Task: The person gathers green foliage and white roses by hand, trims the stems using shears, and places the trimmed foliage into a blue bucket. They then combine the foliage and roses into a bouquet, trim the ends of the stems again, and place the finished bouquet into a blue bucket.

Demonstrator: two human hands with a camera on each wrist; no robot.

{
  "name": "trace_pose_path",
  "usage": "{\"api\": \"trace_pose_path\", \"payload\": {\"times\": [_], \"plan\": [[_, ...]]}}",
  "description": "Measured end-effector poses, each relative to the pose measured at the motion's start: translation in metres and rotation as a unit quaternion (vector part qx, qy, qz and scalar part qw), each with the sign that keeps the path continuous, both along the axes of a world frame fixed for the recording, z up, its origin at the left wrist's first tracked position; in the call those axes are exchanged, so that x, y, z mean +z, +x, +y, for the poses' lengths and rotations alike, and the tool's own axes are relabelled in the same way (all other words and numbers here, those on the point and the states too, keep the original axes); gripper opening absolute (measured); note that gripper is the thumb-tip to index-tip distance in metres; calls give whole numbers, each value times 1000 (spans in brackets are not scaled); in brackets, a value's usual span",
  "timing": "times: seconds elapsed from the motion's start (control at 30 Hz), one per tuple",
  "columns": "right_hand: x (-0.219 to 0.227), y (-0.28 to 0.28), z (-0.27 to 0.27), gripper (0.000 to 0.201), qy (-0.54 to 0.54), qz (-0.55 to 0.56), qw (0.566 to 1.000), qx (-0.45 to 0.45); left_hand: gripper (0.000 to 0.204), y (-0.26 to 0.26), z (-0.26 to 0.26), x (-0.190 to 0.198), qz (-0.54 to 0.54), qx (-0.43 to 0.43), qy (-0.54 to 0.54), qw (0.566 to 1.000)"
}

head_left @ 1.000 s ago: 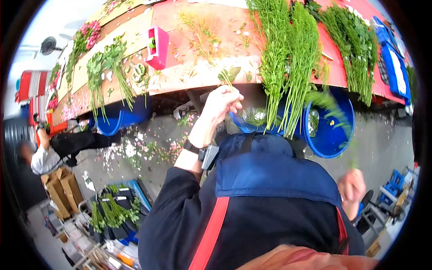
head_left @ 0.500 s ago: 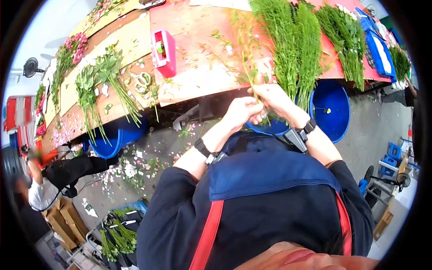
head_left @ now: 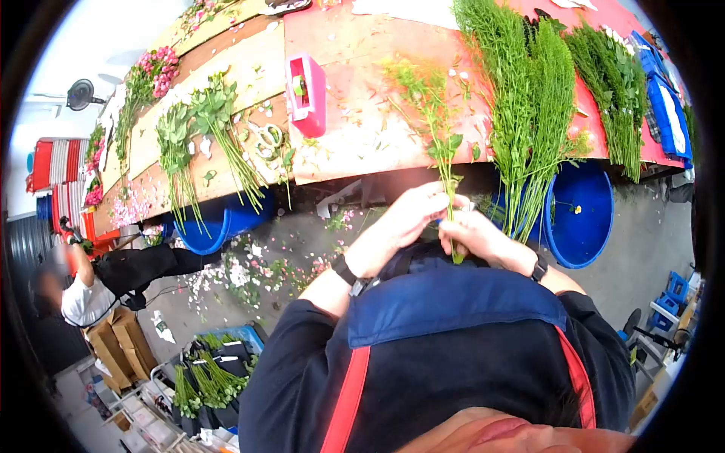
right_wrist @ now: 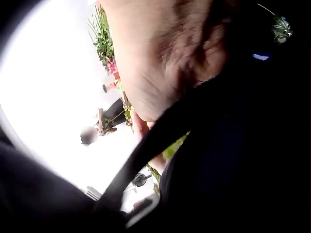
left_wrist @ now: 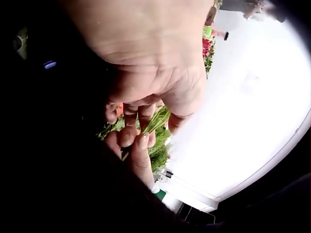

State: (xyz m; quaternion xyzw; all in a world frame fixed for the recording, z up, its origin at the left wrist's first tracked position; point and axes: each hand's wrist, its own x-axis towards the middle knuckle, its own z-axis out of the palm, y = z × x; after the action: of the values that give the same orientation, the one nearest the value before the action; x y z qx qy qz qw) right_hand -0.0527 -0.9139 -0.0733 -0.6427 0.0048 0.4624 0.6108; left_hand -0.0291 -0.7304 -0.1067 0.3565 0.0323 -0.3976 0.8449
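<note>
Stems [head_left: 440, 136] reach over the near edge of the bench [head_left: 351, 151], pinched by the left hand [head_left: 418, 212], gripped lower by the right hand [head_left: 477, 235]; I'd call this bunching, next needing levelled ends.

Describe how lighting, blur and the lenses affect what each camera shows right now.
Head view: the lens curves the table, glare bleaches its near side, and the held stems blur toward their tops. Left wrist: glare right, blackness left, the left hand between. Right wrist: glare left, blackness right, the right hand between.
</note>
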Motion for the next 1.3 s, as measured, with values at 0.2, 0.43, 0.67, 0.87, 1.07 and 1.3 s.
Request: {"api": "trace_pose_path", "payload": {"times": [0.2, 0.43, 0.67, 0.87, 1.07, 1.3], "plan": [[-26, -2, -19, 26, -10, -143, 987, 70, 12, 7, -14, 28, -6, 84, 165, 983], [-47, 15, -88, 27, -128, -96, 957, -242, 12, 112, 53, -59, -198, 227, 455, 838], [-86, 23, -166, 20, -241, -73, 871, -423, 9, 134, 89, -144, -147, 155, 588, 780], [-127, 29, -192, 55, -413, -214, 795, -390, 4, 139, 65, -76, -171, 173, 548, 800], [-118, 50, -188, 67, -496, -187, 776, -343, 40, 159, 83, -75, -334, 84, 813, 469], [-117, 35, -190, 21, -253, -218, 774, -538, 20, 113, -28, -72, -261, 71, 507, 819]]}}
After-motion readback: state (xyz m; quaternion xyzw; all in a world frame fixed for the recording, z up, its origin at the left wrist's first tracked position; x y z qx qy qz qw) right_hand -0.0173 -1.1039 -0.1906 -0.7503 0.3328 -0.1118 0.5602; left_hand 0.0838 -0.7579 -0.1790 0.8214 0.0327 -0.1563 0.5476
